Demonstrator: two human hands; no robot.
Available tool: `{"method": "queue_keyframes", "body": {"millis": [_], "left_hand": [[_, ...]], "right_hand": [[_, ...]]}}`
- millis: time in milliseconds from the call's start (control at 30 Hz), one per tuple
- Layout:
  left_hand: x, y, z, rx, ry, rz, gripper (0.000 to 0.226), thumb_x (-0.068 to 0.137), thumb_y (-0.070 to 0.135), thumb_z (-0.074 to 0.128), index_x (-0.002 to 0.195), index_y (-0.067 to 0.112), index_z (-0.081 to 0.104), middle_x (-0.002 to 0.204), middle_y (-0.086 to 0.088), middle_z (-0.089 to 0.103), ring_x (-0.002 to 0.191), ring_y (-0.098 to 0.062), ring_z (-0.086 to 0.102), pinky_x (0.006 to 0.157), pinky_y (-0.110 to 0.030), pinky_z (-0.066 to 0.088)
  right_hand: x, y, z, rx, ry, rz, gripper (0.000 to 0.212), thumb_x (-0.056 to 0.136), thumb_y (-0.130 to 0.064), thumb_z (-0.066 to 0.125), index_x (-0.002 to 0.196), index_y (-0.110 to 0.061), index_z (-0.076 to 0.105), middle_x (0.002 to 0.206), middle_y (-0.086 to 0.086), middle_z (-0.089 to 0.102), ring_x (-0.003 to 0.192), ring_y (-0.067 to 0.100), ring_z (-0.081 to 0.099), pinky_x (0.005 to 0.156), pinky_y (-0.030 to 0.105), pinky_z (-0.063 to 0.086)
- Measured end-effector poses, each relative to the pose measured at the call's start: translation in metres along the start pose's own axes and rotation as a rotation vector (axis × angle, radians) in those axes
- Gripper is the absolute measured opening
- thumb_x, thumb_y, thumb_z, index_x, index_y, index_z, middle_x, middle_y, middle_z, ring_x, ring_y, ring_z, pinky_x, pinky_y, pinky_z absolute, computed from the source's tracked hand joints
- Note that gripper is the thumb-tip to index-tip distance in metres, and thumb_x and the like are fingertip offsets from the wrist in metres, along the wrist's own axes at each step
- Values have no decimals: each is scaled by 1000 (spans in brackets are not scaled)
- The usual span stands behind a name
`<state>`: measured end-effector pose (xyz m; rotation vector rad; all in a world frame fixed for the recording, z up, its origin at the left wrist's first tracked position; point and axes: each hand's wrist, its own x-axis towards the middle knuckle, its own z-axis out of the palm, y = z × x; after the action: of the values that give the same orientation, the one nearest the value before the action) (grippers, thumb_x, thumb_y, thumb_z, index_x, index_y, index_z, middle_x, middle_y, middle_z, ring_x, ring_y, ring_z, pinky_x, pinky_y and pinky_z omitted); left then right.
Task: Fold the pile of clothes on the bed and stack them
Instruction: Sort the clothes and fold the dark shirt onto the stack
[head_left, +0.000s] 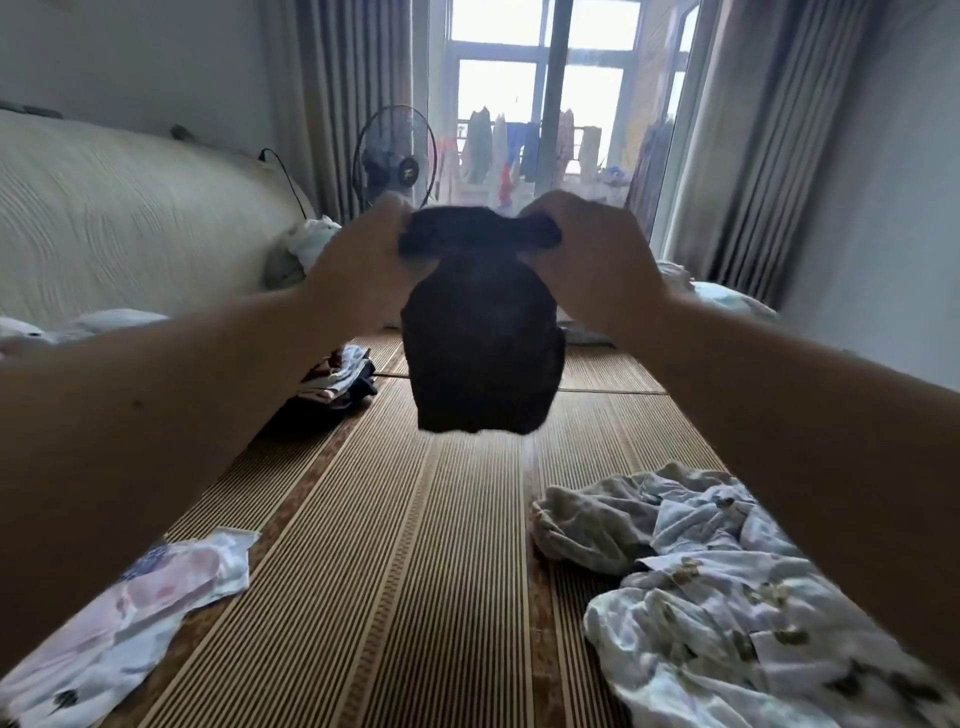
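A small dark garment (480, 338) hangs in the air over the middle of the bed. My left hand (363, 265) grips its top left corner and my right hand (587, 254) grips its top right corner, both raised at about chest height. A crumpled pile of pale floral clothes (701, 587) lies on the woven bed mat (415, 571) at the lower right. A flat pale printed piece (130, 618) lies at the lower left. A small stack of folded clothes (337, 379) sits further back on the left.
A cream padded headboard (130, 218) runs along the left. A standing fan (395, 161) is by the window at the back, with laundry hanging outside. Bedding (306, 244) is bunched at the far end. Grey curtains (748, 156) hang on both sides.
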<state>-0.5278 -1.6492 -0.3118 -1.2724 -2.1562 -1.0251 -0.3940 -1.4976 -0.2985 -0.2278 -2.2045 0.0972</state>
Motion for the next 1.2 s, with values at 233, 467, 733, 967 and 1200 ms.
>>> {"method": "queue_keyframes", "body": {"millis": [233, 467, 733, 967, 1200], "left_hand": [[-149, -64, 63, -43, -287, -86, 23, 82, 12, 72, 86, 27, 54, 69, 7, 53, 67, -24, 57, 59, -31, 39], [-306, -87, 116, -165, -739, -432, 21, 82, 18, 63, 79, 38, 57, 76, 15, 65, 67, -2, 61, 63, -28, 51], [-322, -84, 102, -74, -918, -307, 18, 79, 33, 55, 84, 42, 40, 72, 10, 55, 65, -6, 53, 61, -34, 44], [-279, -95, 118, -198, -600, -495, 13, 91, 31, 56, 94, 35, 44, 84, 7, 63, 76, -12, 62, 68, -39, 53], [-256, -112, 147, -113, -490, -507, 71, 84, 37, 67, 145, 31, 30, 155, -7, 27, 134, -22, 40, 110, -40, 35]], "right_hand": [[-148, -4, 62, 166, -441, 93, 20, 84, -21, 66, 101, -11, 68, 99, 7, 69, 88, 24, 64, 75, 33, 50], [-319, -10, 120, 244, -837, 293, 29, 77, -25, 68, 106, -26, 67, 105, -4, 68, 102, 17, 60, 84, 22, 46], [-312, -8, 101, 458, -1044, 314, 24, 66, -45, 53, 88, -37, 56, 76, -15, 60, 76, -7, 55, 69, 19, 43], [-263, 12, 128, 736, -882, 605, 23, 73, -37, 69, 94, -30, 64, 89, -3, 70, 85, 12, 67, 81, 36, 56], [-256, 34, 166, 381, -622, 587, 69, 87, -39, 64, 147, -28, 31, 138, -1, 50, 128, 18, 46, 104, 30, 36]]}}
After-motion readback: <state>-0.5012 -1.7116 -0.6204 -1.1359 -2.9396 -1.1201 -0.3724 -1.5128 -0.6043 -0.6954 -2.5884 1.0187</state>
